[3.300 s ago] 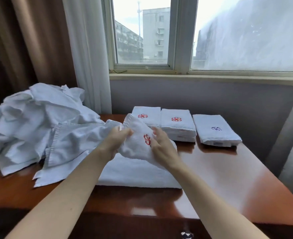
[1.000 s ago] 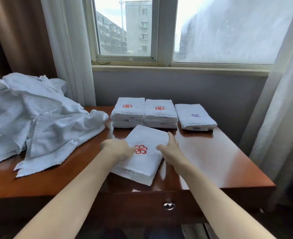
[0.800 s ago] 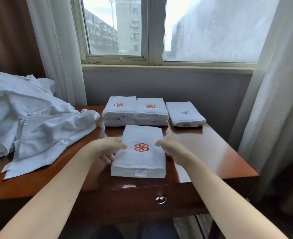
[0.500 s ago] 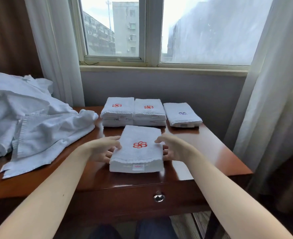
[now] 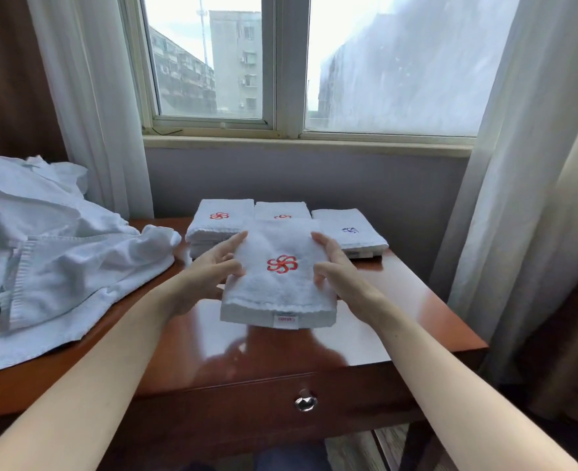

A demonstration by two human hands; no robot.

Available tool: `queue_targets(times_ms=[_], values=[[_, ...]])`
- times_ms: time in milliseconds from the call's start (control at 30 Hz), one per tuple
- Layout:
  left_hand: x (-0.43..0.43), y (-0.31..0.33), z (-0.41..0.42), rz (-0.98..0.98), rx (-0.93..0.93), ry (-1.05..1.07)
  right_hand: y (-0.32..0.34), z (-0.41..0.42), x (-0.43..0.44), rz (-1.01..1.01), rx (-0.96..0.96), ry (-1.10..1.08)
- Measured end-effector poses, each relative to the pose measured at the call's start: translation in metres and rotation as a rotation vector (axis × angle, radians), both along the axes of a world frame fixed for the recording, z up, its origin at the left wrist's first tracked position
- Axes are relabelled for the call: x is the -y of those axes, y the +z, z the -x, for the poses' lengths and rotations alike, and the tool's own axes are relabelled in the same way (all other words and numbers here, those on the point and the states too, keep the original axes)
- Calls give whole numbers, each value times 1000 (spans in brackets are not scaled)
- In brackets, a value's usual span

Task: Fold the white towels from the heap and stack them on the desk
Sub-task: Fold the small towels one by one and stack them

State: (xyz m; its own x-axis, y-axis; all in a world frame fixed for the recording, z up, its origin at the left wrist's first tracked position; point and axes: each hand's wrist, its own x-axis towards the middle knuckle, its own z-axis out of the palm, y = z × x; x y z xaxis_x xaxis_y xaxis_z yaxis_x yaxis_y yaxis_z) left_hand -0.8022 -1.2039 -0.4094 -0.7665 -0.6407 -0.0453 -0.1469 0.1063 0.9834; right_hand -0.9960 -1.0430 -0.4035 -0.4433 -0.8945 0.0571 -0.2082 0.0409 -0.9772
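Heap: a loose heap of crumpled white terry towels (image 5: 43, 239) lies on the left end of the desk, with one ribbed hem trailing toward the near edge.

Left hand: the left hand (image 5: 209, 270) grips the left side of the folded towel. The thumb and forefinger lie on top and the other fingers curl underneath.

Folded towel: a white terry towel folded into a thick rectangle, with a red flower emblem (image 5: 281, 280) facing up and a small label on the near edge. It is held between both hands over the middle of the desk. It looks lifted clear of the top, and its far edge covers part of the middle stack.

Right hand: the right hand (image 5: 335, 270) mirrors the left. Its fingers run along the right side and its thumb presses in, so it has hold of the towel.

Back row: under the window stand a left stack of folded red-emblem towels (image 5: 219, 222), a middle stack (image 5: 281, 209) touching it, and just beside that a single folded towel with a blue emblem (image 5: 348, 229).

Desk: the glossy reddish-brown wooden desk (image 5: 416, 317) has a drawer with a metal knob (image 5: 305, 402).

Handling: the towel is probably light, soft and limp. The layers would sag or slide open if it were held by one corner, and nothing here is fragile.

Where to hold: support both long sides from below and keep it level. I would set it down flat on a stack and square it before letting go.
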Motion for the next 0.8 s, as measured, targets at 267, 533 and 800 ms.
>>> queue_targets(times_ms=[267, 533, 800], values=[[-1, 36, 77, 193, -96, -55, 25, 66, 10, 253, -44, -110], [41, 50, 178, 300, 12, -105, 34, 166, 51, 236, -30, -183], [84, 51, 268, 252, 73, -131, 35, 255, 96, 154, 1, -222]])
